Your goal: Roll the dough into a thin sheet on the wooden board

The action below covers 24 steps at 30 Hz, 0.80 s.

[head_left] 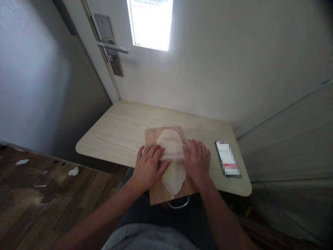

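A flattened sheet of pale dough (170, 139) lies on a wooden cutting board (156, 195), reaching almost to the board's far and near edges. Across its middle rests a light rolling pin (172, 157), close in colour to the dough. My left hand (148, 166) grips the pin's left end, fingers curled over it and thumb along the near side. At the other end my right hand (197, 160) is closed round the pin in the same way. Both ends of the pin are mostly hidden under my hands.
The board lies on a pale wooden table (111, 128) and overhangs its near edge, where a metal handle (179, 205) sticks out. A phone (228, 159) lies to the right. Behind stands a white door with a lever handle (114, 47). Paper scraps (74, 171) litter the floor at left.
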Available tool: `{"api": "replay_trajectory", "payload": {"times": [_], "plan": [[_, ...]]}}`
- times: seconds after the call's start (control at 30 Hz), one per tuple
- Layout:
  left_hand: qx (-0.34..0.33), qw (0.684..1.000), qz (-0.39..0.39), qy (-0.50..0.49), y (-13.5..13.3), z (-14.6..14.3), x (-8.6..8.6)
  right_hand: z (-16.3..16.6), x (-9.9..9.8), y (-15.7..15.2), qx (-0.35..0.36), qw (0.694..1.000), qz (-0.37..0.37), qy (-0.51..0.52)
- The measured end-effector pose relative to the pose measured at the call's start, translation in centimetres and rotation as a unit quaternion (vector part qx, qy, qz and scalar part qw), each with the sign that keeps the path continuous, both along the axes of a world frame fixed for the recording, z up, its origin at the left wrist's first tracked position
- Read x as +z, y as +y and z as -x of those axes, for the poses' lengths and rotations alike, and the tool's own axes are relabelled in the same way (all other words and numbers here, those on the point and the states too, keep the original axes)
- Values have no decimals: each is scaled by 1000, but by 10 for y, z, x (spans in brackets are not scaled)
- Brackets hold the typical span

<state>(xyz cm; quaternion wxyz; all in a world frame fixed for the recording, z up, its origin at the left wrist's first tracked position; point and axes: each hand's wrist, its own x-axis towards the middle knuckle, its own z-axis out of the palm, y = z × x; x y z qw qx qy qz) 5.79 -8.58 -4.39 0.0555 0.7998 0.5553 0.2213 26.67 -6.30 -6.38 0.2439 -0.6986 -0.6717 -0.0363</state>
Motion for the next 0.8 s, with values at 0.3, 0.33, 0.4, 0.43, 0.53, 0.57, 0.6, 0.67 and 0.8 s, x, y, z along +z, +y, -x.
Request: {"api": "replay_trajectory", "payload": {"times": [0.3,0.33,0.4,0.43,0.53,0.57,0.6,0.67,0.8], "plan": [[11,999,11,41,29,-3,0,8,4,27,-11,997,12,-74],[12,999,12,42,33,-2,-1,8,5,30,-8,997,16,-74],[15,999,14,40,39,-2,-3,9,7,35,-5,997,23,-75],[17,999,16,38,43,-2,-4,9,7,38,-6,997,26,-75],[24,999,20,26,52,-3,-6,10,10,45,-12,996,48,-79],[26,999,20,22,55,-3,-6,11,11,48,-11,995,60,-80],[28,999,20,19,58,-3,-7,11,12,51,-10,994,71,-81],[30,999,20,14,63,-4,-7,11,14,56,-9,993,88,-82],[31,999,23,15,71,-3,-8,11,17,65,-15,990,118,-81]]}}
